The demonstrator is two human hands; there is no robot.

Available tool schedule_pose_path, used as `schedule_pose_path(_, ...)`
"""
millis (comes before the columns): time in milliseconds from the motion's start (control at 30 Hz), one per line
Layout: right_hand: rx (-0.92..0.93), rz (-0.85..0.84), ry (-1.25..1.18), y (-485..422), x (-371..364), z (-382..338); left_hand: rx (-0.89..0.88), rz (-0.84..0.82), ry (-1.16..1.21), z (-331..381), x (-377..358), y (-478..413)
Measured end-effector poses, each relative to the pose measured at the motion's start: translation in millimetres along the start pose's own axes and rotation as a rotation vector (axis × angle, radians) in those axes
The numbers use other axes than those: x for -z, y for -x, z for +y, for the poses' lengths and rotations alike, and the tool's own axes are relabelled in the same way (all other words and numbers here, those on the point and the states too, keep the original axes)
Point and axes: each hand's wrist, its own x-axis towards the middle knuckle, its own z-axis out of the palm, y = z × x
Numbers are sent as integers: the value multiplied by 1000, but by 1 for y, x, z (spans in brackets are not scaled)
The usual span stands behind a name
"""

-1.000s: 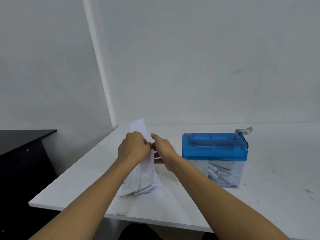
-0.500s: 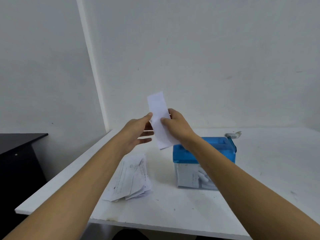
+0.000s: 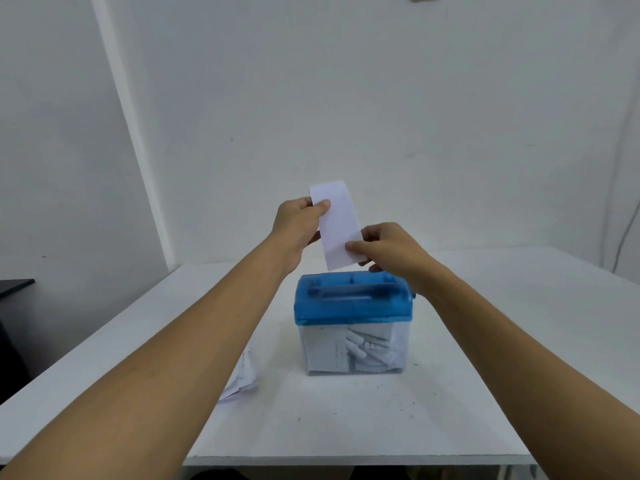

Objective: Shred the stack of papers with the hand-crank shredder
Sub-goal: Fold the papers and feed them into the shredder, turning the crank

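Observation:
A narrow white paper slip (image 3: 336, 223) hangs upright just above the shredder (image 3: 353, 303), a blue-lidded clear box holding paper strips. My left hand (image 3: 298, 226) pinches the slip's upper left edge. My right hand (image 3: 388, 247) pinches its lower right edge. The slip's bottom end is a little above the lid's slot, not touching it. The stack of papers (image 3: 242, 379) lies on the table left of the shredder, mostly hidden under my left forearm. The crank is hidden behind my right wrist.
The white table (image 3: 485, 393) meets the wall at the back, and its front edge is close to me. A dark piece of furniture (image 3: 14, 289) stands to the left, beyond the table edge. A thin cable (image 3: 627, 230) hangs down the wall at far right.
Both hands lifted one slip off the stack and carried it right, over the shredder. My left hand, open half a second ago, now pinches the slip's top.

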Motion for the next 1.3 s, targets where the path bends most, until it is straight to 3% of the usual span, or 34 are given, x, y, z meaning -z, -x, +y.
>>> schedule_pose_path(267, 56, 132, -4, 6, 24, 15, -12, -145, -84, -11, -32, 3)
schedule_pose_path(533, 21, 58, 237, 13, 29, 39, -57, -237, -269, -36, -33, 4)
schedule_pose_path(700, 45, 112, 267, 17, 28, 52, -123, -361, -481, -47, -20, 9)
schedule_pose_path(1167, 135, 271, 273, 20, 11, 68, -218, -324, -528, -59, -11, 10)
schedule_pose_path(1300, 104, 238, 286, 21, 11, 68, -186, -371, -573, -58, -9, 9)
